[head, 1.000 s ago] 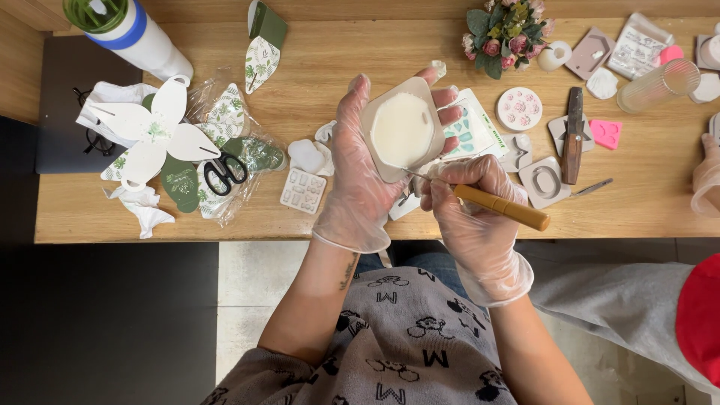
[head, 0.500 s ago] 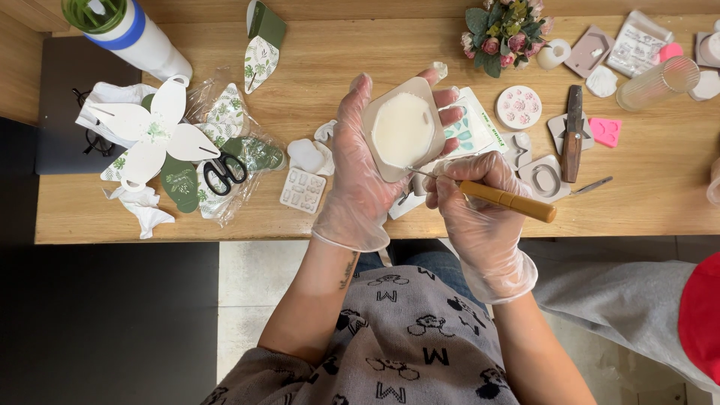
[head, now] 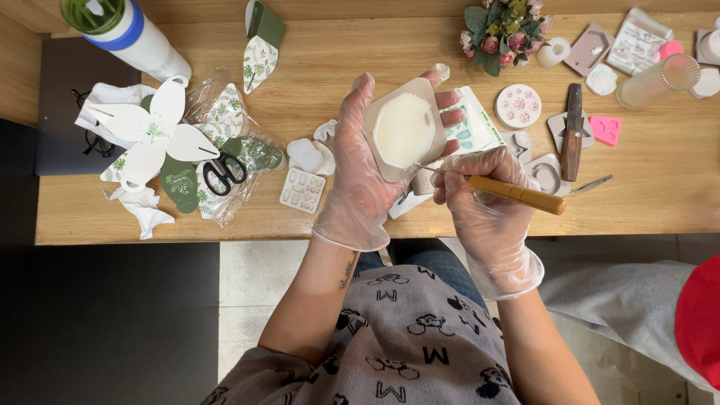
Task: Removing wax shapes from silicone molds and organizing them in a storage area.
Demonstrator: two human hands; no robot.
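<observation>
mould: beige silicone mould [head: 405, 127], six-sided outline, round cavity filled with flat white cast; small notch on cavity's right edge
mould place: held up above the wooden surface [head: 337, 60], middle of view, not touching it
left hand: left hand [head: 360, 169], clear glove, cupped under mould, thumb on left rim, fingertips past right rim; gripping it
right hand: right hand [head: 484, 187], clear glove, closed around the tool
tool: pick tool [head: 517, 195], tan wooden handle, thin metal tip; tip touches mould's lower right edge
tool axis: long axis near horizontal, slight tilt; tip points left and up toward mould, handle end points right
mould axis: long axis runs up-down in view, tilted a bit right at top; cavity faces camera
count, held: one mould, one tool
count, surface: one pair of black-handled scissors [head: 223, 172]; one small clear tray mould [head: 302, 190]; one white flower-shaped card [head: 150, 135]; one round pink-and-white disc [head: 518, 105]; one pink square mould [head: 606, 129]; one ribbed clear cup [head: 660, 79] lying on its side; one small bouquet [head: 501, 30]; one dark-handled knife [head: 574, 131]
left corner: white bottle [head: 127, 34], blue band, green top
other person: grey sleeve [head: 622, 307] at right edge, apart from both hands
</observation>
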